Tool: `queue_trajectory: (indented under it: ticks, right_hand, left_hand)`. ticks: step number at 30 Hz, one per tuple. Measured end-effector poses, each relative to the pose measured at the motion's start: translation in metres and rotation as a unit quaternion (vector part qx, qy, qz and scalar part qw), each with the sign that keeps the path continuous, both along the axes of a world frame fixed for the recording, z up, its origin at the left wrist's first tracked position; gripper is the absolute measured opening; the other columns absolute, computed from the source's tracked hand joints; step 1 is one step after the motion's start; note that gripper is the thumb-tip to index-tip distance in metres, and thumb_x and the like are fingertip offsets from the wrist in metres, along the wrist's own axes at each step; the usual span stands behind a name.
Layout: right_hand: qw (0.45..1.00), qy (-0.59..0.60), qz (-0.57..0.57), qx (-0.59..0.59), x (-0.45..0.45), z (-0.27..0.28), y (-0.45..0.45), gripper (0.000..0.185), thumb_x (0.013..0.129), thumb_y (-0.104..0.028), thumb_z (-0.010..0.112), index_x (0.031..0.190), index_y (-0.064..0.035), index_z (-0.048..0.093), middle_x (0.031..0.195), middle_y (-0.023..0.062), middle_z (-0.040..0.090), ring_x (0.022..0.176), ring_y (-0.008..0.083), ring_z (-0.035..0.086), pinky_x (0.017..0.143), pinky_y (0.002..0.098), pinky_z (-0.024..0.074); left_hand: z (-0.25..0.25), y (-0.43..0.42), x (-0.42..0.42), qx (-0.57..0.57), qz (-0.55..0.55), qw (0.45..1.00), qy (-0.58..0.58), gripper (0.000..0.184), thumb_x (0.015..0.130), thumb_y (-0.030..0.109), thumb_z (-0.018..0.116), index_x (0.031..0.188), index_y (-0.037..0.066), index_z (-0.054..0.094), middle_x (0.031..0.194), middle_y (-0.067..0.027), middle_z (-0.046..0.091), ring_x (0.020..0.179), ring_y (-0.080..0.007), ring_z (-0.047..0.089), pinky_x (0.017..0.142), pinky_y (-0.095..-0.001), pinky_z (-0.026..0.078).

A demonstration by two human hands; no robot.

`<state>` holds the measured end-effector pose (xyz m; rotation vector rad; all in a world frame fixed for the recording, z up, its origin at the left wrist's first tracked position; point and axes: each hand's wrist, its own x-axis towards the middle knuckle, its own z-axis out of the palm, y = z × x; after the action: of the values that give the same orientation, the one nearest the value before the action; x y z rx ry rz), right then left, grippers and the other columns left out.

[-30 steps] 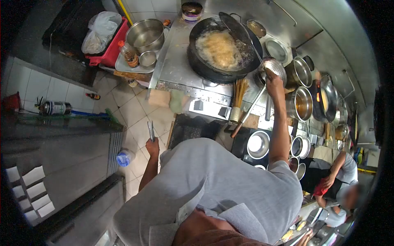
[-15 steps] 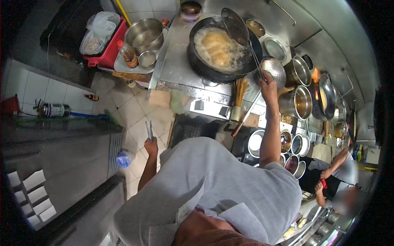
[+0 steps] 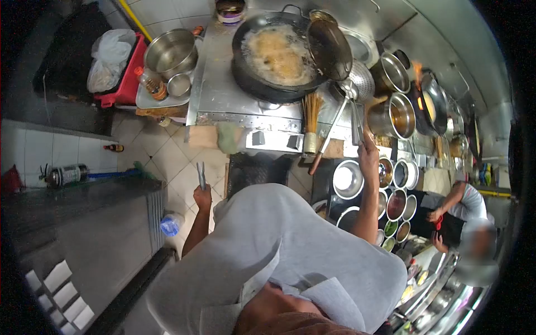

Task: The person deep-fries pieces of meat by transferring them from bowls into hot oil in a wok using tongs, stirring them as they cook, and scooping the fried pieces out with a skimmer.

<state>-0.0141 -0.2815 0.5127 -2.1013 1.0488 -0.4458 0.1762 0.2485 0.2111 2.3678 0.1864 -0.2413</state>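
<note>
My left hand (image 3: 202,196) is closed around metal tongs (image 3: 201,175), which point upward over the tiled floor. On the right, my right hand (image 3: 368,155) is closed at the lower end of long metal handles; one seems to belong to the dark round strainer (image 3: 330,50). That strainer is tilted at the right rim of a black wok (image 3: 241,72). Pale golden food (image 3: 277,53) bubbles in oil inside the wok. Beside the strainer lies a perforated metal ladle (image 3: 362,81). A wooden-handled utensil (image 3: 316,162) and a bamboo brush (image 3: 311,114) rest near the stove's front.
Metal pots (image 3: 399,114) and a second wok (image 3: 441,103) stand at right, with flame beside it. Several bowls (image 3: 348,178) sit below them. A co-worker (image 3: 460,206) at far right holds something red. At left are a sauce bottle (image 3: 152,84) and a red bin (image 3: 125,84).
The view has shifted, moving the stove leftward. The strainer has moved from above the wok to its right rim, and my right hand has come back toward my body. The tongs remain in my left hand.
</note>
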Motion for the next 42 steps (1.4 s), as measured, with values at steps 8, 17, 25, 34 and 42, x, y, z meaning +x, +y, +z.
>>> queue_trajectory:
  ticks: [8,17,25,34,42]
  right_hand:
    - [0.998,0.047,-0.003,-0.05,-0.052,0.012,0.023,0.04,0.092,-0.006,0.053,0.13,0.0026,0.056,0.113,0.0298,0.064,0.107,0.0362,0.065,0.089,0.0384,0.0485]
    - [0.989,-0.04,-0.097,0.107,-0.092,0.021,0.042,0.041,0.096,-0.008,0.053,0.134,0.0071,0.051,0.126,0.016,0.063,0.111,0.0174,0.058,0.095,0.0283,0.0445]
    - [0.99,-0.099,-0.08,0.064,-0.005,0.003,0.033,0.041,0.097,-0.01,0.054,0.135,0.0048,0.052,0.075,-0.0008,0.054,0.064,0.0081,0.046,0.056,0.0263,0.0408]
    - [0.997,-0.078,-0.003,-0.023,0.084,-0.058,-0.054,0.043,0.095,-0.013,0.055,0.136,0.0006,0.053,0.071,-0.0027,0.05,0.059,0.0061,0.043,0.05,0.0247,0.0371]
    - [0.976,0.077,0.07,-0.191,0.148,0.019,-0.027,0.045,0.086,-0.005,0.051,0.13,-0.0128,0.061,0.103,0.0297,0.064,0.097,0.044,0.063,0.083,0.0491,0.0507]
  left_hand:
    - [-0.006,-0.022,0.034,0.032,-0.053,0.997,0.042,0.036,0.083,0.033,0.063,0.08,-0.003,0.068,0.075,-0.0256,0.066,0.075,-0.0433,0.066,0.071,-0.0503,0.051]
    - [0.03,-0.04,0.018,-0.006,-0.051,0.995,0.084,0.033,0.084,0.03,0.063,0.075,-0.002,0.065,0.065,-0.0215,0.063,0.062,-0.0369,0.064,0.062,-0.0469,0.048]
    - [0.031,-0.04,0.016,-0.015,-0.073,0.993,0.09,0.035,0.084,0.031,0.062,0.073,-0.002,0.064,0.062,-0.0197,0.062,0.061,-0.0347,0.064,0.061,-0.0461,0.048]
    - [0.031,-0.031,0.019,0.005,-0.035,0.998,0.057,0.034,0.083,0.032,0.064,0.074,-0.001,0.066,0.062,-0.0188,0.063,0.059,-0.0352,0.065,0.061,-0.0464,0.05]
    - [-0.011,-0.001,-0.003,-0.01,0.029,0.996,0.081,0.033,0.082,0.031,0.066,0.078,-0.001,0.067,0.064,-0.0189,0.065,0.062,-0.035,0.067,0.063,-0.0452,0.052]
